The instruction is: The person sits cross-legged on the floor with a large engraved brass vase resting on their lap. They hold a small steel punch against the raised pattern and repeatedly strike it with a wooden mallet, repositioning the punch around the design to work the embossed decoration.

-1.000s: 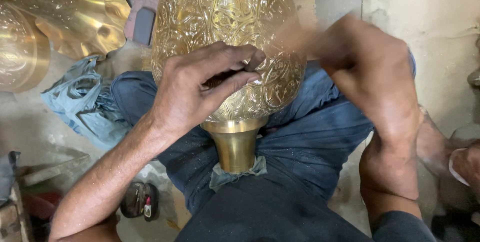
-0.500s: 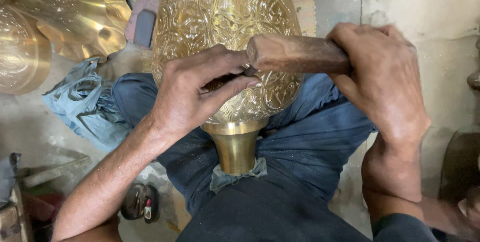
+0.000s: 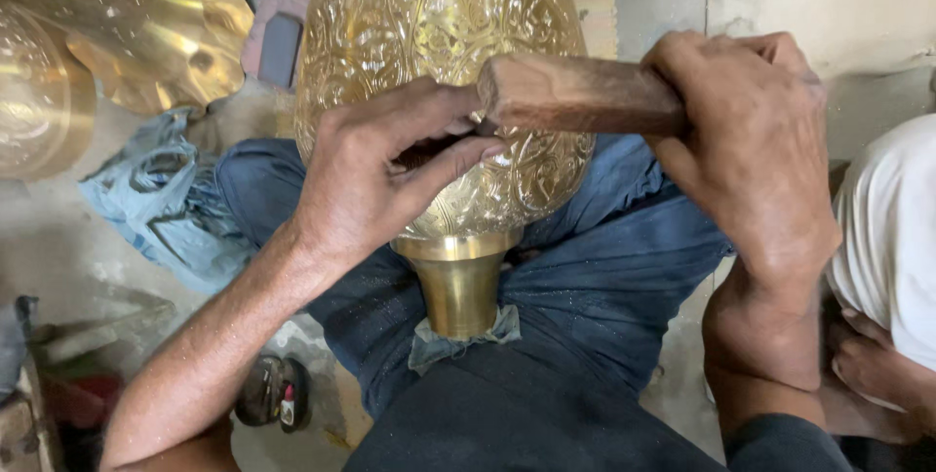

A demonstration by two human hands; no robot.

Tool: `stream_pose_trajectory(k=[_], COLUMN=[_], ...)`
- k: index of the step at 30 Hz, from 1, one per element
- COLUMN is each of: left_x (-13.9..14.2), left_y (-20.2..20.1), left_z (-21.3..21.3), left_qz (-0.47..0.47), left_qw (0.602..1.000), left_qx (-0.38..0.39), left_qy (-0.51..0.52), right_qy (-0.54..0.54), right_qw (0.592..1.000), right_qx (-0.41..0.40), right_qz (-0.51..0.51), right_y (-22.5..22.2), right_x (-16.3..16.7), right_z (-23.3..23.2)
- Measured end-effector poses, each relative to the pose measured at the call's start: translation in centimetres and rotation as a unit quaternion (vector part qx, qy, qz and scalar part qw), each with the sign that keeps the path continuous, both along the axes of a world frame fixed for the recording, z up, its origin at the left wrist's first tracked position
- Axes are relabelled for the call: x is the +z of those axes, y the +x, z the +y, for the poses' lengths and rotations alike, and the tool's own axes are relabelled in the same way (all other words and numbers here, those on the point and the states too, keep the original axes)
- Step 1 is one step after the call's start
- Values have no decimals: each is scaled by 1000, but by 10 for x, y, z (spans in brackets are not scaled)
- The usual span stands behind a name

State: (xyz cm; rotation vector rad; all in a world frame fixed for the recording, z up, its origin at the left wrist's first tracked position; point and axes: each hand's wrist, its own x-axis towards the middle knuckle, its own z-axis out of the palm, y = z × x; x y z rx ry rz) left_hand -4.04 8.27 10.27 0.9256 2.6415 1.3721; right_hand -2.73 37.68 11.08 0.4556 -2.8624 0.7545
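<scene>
Denim-clad lap (image 3: 585, 296) supports embossed brass vase (image 3: 439, 62), neck toward wearer. Left hand (image 3: 380, 179) pinches a thin dark tool against its surface; right hand (image 3: 751, 140) fully clenched around wooden mallet (image 3: 575, 92). Brass dishes (image 3: 146, 33) beyond.

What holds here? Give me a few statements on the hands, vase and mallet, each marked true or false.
1. The right hand grips a wooden mallet. True.
2. The left hand lies on the floor. False: it rests on the brass vase, pinching a thin dark tool.
3. The vase is plain and smooth. False: it bears raised patterns.
4. The vase lies between the person's legs. True.
5. The mallet is metal. False: it is wood.
</scene>
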Motion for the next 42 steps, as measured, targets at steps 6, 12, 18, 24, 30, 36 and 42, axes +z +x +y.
stream_pose_trajectory(k=[6,12,18,24,30,36,42], left_x=[-2,-1,2,0,-3,-2,0], left_y=[1,1,1,1,1,3,0], left_z=[-1,-1,0,-1,-1,-2,-3], left_qz=[20,2,-1,-1,8,6,-22], left_qw=[1000,1000,1000,1000,1000,1000,999], left_qx=[-4,14,5,7,5,-4,8], left_qy=[13,19,6,8,12,15,32], right_qy=[6,-211,12,-108,-173,-4,-40], right_qw=[1000,977,999,993,984,1000,999], right_qx=[16,-16,8,2,-38,15,-19], right_qz=[-18,-23,48,-55,-34,26,-21], right_y=[-1,3,2,2,1,0,6], right_x=[3,-7,1,14,12,16,-2], right_z=[-2,-3,-8,-12,-14,-15,-11])
